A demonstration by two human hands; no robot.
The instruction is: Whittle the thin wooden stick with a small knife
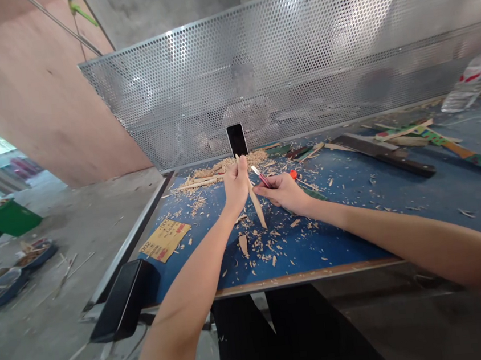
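My left hand is wrapped round the upper part of a narrow, pale wood strip. The strip slants down, its pointed lower end just above the table. In my right hand is a carving knife with a dark red handle, its short light blade pointing up and left beside the strip. Whether the blade touches the wood I cannot tell. Wood shavings lie scattered below both hands. Behind them a phone stands upright. An orange-red cap or knob shows just behind my right hand.
A yellow sandpaper sheet and a black box are at the left edge of the blue table. To the right lie a large dark-handled knife and painted wood strips. A plastic bottle stands farther back, near a perforated metal screen.
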